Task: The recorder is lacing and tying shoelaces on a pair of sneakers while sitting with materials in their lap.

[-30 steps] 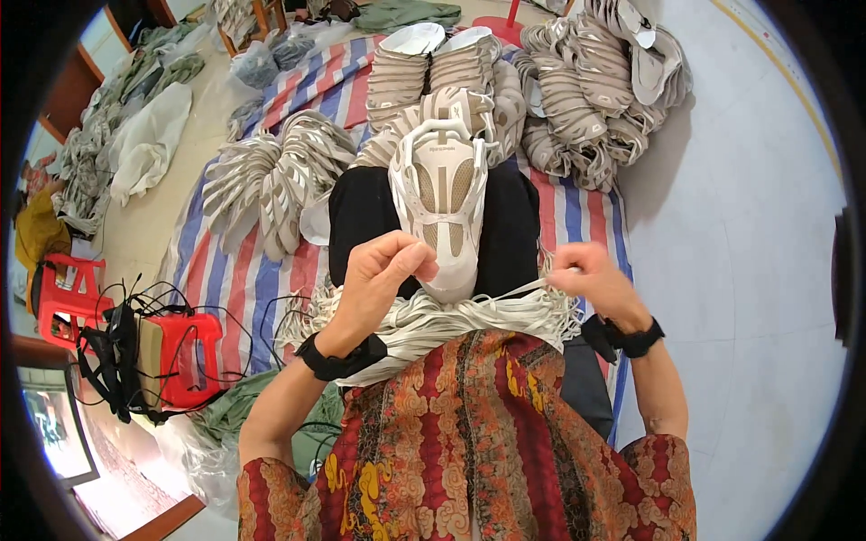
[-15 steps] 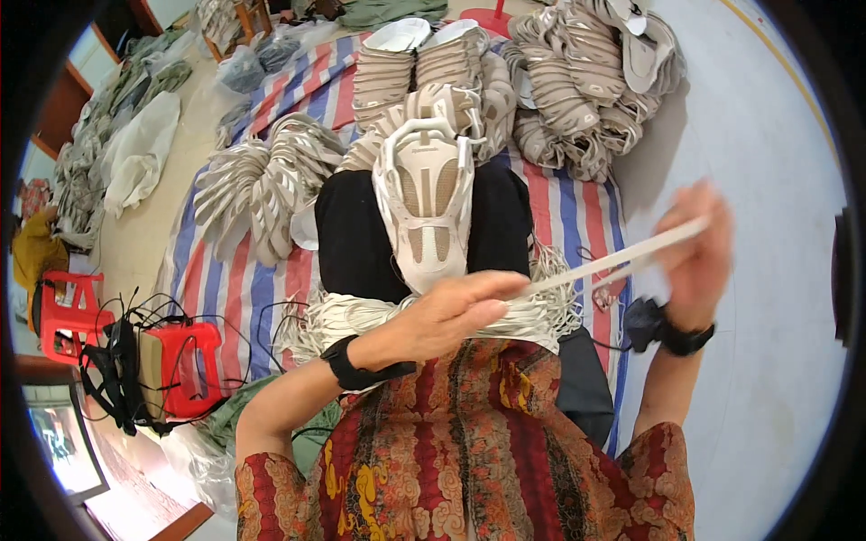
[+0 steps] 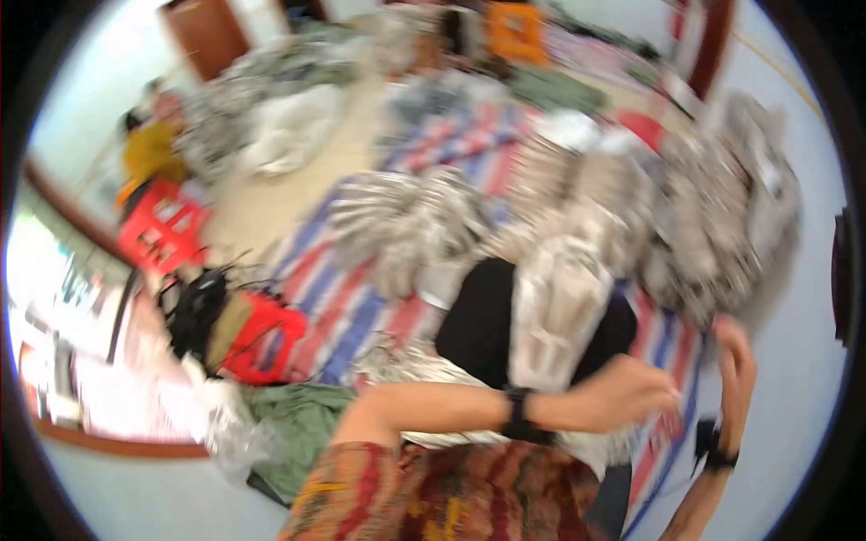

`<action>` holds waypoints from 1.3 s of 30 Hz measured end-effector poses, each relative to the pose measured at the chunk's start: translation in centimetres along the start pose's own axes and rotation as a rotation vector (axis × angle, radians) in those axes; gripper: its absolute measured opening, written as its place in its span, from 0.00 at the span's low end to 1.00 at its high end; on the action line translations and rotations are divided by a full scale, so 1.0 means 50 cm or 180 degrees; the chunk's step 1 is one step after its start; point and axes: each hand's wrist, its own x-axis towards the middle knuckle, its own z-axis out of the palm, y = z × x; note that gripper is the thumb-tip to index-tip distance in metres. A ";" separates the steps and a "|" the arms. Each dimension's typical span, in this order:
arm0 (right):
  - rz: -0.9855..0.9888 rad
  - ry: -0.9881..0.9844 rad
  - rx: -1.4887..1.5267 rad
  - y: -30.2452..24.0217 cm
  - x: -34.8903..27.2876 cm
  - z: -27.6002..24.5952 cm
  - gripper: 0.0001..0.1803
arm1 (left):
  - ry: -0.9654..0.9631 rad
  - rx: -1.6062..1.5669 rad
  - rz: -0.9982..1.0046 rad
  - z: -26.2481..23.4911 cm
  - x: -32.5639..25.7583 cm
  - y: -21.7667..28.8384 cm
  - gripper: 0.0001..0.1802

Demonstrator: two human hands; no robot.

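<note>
A beige and white shoe upper (image 3: pixel 555 316) rests toe toward me between my legs in black trousers (image 3: pixel 475 316). My left hand (image 3: pixel 618 395) reaches across to the right just above the toe, its fingers pinched together. A small white bit shows at its fingertips, perhaps the end of the flat white lace seen earlier. My right hand (image 3: pixel 735 361) is raised at the right, apart from the left, and its fingers are smeared by motion. No lace can be made out between the hands. A bundle of pale laces (image 3: pixel 419 368) lies across my lap, partly behind my left arm.
Stacked uppers stand beyond my knees, in a fanned pile (image 3: pixel 406 221) at left and a taller heap (image 3: pixel 708 216) at right. Striped sheeting (image 3: pixel 347 311) covers the floor. Red stools (image 3: pixel 271 334) and a black bag (image 3: pixel 194 311) are at left, near green cloth (image 3: pixel 302 428).
My view has swung left, and the picture is blurred. My left hand has closed and moved rightward, nearer to the right hand. The lace stretched between them no longer shows.
</note>
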 end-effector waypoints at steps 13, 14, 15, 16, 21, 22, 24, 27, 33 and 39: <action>0.0929 0.0087 0.2790 0.147 0.048 0.026 0.07 | -0.0327 -0.1121 -0.1198 -0.089 -0.067 -0.022 0.12; 0.0959 0.0685 0.3099 0.190 0.055 0.006 0.08 | -0.0384 -0.1404 -0.1195 -0.095 -0.084 -0.017 0.12; 0.0985 0.1299 0.3383 0.228 0.059 -0.013 0.10 | -0.0460 -0.1418 -0.1309 -0.103 -0.094 -0.003 0.12; 0.1078 0.1139 0.3354 0.254 0.062 -0.027 0.11 | -0.0452 -0.1373 -0.1256 -0.106 -0.104 -0.004 0.13; 0.1098 0.0811 0.2788 0.352 0.040 -0.036 0.12 | -0.0409 -0.1215 -0.1089 -0.129 -0.134 -0.003 0.13; 0.1110 0.0727 0.2646 0.363 0.041 -0.032 0.12 | -0.0297 -0.1155 -0.1116 -0.133 -0.143 -0.016 0.13; 0.1266 0.0549 0.1660 0.379 0.044 -0.021 0.13 | -0.0210 -0.1131 -0.1167 -0.132 -0.156 -0.027 0.13; 0.0910 -0.0287 -0.0812 0.403 0.042 -0.003 0.12 | 0.0166 -0.0216 -0.1115 -0.125 -0.162 -0.034 0.13; -0.0746 -0.0180 -0.0361 0.015 0.042 0.171 0.12 | 0.0162 0.0890 -0.0602 -0.081 -0.127 -0.043 0.13; -0.0303 -0.1682 0.0674 -0.152 -0.021 0.293 0.22 | 0.0175 0.1213 -0.0191 -0.098 -0.106 -0.061 0.10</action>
